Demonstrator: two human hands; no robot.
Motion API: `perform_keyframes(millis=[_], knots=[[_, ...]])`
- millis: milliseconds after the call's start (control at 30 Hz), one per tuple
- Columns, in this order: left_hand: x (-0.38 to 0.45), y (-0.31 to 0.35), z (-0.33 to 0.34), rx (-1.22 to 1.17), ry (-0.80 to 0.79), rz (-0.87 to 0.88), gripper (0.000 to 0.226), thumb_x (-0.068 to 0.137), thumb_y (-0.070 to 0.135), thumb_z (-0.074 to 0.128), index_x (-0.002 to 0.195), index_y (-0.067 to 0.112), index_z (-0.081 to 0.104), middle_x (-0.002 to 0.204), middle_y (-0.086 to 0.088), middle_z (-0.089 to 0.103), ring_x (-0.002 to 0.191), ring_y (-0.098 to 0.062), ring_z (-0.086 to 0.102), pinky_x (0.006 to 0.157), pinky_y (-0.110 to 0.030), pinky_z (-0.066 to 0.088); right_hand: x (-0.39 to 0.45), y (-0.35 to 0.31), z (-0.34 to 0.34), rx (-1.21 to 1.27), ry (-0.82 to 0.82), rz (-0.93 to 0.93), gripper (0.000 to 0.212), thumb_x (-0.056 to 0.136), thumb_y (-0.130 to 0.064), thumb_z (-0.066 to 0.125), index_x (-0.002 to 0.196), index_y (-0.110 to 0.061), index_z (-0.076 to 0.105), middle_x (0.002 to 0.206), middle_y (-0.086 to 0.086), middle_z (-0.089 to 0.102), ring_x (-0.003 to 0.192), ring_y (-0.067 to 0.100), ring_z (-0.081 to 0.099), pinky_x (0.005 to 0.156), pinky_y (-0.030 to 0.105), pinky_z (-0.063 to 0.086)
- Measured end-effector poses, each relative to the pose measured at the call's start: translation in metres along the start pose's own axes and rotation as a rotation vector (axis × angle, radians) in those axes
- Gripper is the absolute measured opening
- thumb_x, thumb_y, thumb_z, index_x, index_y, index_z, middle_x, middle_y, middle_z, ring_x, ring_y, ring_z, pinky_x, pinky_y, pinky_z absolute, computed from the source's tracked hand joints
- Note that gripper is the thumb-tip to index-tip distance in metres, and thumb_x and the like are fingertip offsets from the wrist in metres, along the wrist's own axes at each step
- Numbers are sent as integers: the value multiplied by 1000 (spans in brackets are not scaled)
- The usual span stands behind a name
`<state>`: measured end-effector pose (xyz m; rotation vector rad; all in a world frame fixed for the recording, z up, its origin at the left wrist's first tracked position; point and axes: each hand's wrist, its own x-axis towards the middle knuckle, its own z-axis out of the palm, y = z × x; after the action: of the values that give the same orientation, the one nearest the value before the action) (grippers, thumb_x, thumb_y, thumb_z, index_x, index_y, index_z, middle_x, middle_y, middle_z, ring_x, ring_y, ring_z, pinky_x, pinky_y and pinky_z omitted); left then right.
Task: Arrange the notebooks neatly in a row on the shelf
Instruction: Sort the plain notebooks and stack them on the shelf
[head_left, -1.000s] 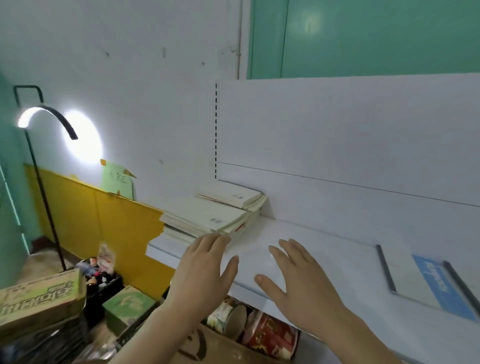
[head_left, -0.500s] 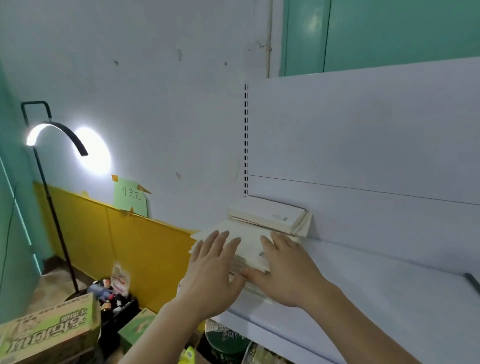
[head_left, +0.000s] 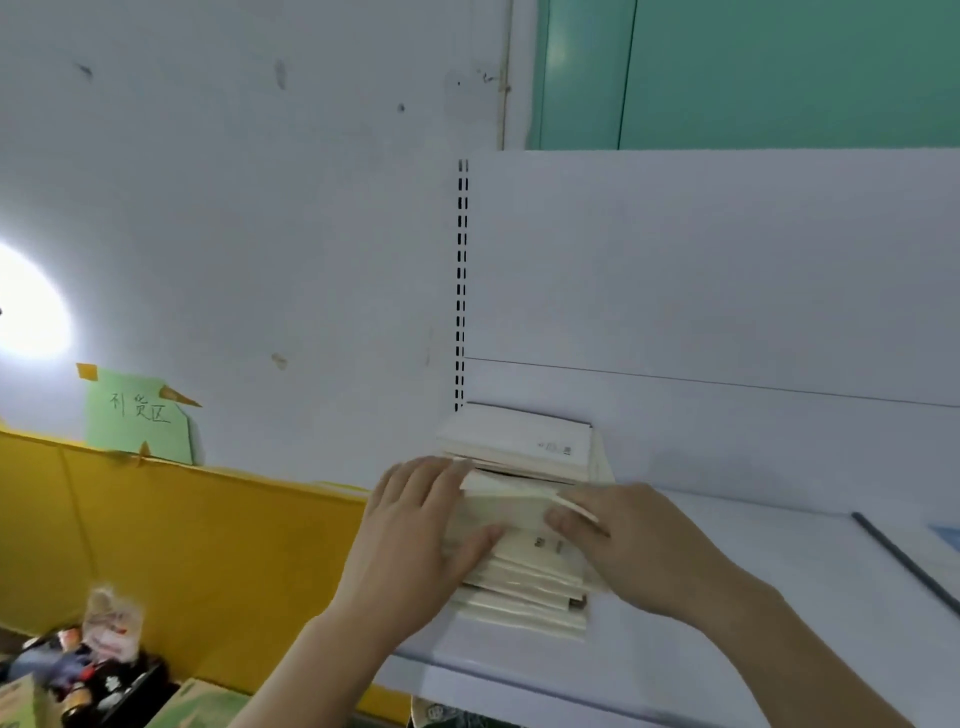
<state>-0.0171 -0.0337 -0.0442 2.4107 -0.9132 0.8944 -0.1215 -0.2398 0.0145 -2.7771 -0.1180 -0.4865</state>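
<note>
Two piles of cream notebooks lie flat at the left end of the white shelf (head_left: 727, 623). The far pile (head_left: 519, 441) sits against the back panel. The near pile (head_left: 524, 566) is fanned unevenly toward the shelf's front edge. My left hand (head_left: 415, 530) holds the near pile's left side, thumb on top and fingers along the far left corner. My right hand (head_left: 639, 545) grips the right side, thumb on the cover, with the top notebook's edge raised over my fingers.
A blue-covered notebook (head_left: 945, 535) and a dark strip (head_left: 904, 561) lie on the shelf at the far right. The slotted upright (head_left: 461, 286) marks the shelf's left end. Beyond it are a yellow panel (head_left: 182, 545), a green sign (head_left: 140, 415), and boxes and bottles (head_left: 78, 670) on the floor.
Both hands went from hovering over the bare shelf to the near pile. They now clasp its left and right sides. The view has turned left and come closer.
</note>
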Motion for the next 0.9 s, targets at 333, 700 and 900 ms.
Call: perform_keyframes(millis=[333, 700, 900], knots=[[5, 46, -27, -863, 2, -489, 97, 78, 68, 53, 157, 29, 10, 155, 8, 37, 138, -11, 41, 110, -37, 40, -37, -53, -15, 1115, 611, 440, 19, 98, -32, 52, 109, -26, 67, 97, -4, 73, 91, 20, 70, 72, 45, 60], [1, 42, -40, -1436, 95, -632, 21, 103, 24, 52, 114, 38, 62, 107, 10, 74, 98, -14, 71, 82, -42, 60, -44, -47, 8, 725, 583, 456, 28, 102, -32, 41, 103, -36, 69, 107, -19, 70, 97, -3, 63, 90, 28, 50], [-8, -1, -40, -1443, 222, -797, 21, 102, 20, 54, 115, 34, 62, 109, 7, 73, 105, -23, 67, 90, -53, 57, -15, -26, 47, -138, -71, 235, 80, 89, -73, 29, 154, -28, 16, 160, -13, 8, 147, 11, 4, 121, 37, 12]])
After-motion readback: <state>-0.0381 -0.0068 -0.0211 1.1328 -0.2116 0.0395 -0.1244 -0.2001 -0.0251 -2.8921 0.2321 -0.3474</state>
